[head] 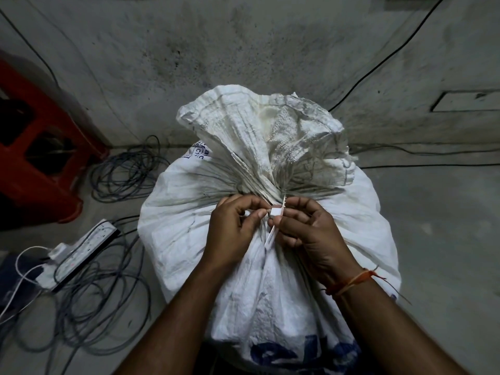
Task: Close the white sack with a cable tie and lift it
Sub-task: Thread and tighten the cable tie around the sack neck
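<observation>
The full white sack [270,239] stands on the floor at frame centre, woven, soft and probably heavy, its gathered neck at 12 o'clock from both hands, left hand [232,226] and right hand [311,228] pinching the cable tie [274,220]; grip below that neck.

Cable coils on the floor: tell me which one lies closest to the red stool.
The smaller cable coil, up beside the red stool and left of the white sack. The bigger coil sprawls lower down, around the power strip.
</observation>
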`<state>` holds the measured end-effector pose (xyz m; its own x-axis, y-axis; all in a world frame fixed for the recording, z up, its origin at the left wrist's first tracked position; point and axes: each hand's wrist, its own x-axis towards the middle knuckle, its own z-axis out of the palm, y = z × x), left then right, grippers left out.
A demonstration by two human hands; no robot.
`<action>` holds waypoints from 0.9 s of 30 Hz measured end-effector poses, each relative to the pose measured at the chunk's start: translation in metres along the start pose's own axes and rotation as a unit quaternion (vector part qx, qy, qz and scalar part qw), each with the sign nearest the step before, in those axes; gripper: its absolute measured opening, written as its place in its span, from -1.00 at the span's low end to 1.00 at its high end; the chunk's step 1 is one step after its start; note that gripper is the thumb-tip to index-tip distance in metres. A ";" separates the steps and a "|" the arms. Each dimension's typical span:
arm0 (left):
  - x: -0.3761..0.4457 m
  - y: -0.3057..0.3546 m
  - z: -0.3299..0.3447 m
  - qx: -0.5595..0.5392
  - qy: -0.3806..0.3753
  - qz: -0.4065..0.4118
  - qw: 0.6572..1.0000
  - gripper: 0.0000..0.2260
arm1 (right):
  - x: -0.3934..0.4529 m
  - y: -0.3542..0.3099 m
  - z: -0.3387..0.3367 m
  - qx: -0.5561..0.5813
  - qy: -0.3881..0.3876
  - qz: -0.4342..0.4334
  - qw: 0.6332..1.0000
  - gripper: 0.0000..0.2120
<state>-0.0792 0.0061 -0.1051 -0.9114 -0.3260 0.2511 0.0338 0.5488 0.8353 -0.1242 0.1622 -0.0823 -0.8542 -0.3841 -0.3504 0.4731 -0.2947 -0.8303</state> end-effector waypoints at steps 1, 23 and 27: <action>0.000 0.000 0.000 -0.001 -0.001 -0.001 1.000 -0.86 | 0.000 0.000 0.000 -0.011 0.001 -0.001 1.000 -0.60; 0.000 0.009 -0.001 0.016 0.007 0.000 1.000 -0.88 | 0.003 -0.003 0.001 0.119 -0.006 0.042 0.992 -0.67; 0.000 0.012 -0.002 0.062 0.018 0.026 0.998 -0.88 | 0.002 -0.003 0.000 0.096 -0.002 0.036 0.995 -0.66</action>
<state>-0.0782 0.0111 -0.0940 -0.8944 -0.3210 0.3114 0.0273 0.6558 0.7544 -0.1274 0.1621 -0.0799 -0.8164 -0.4138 -0.4029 0.5650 -0.4277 -0.7056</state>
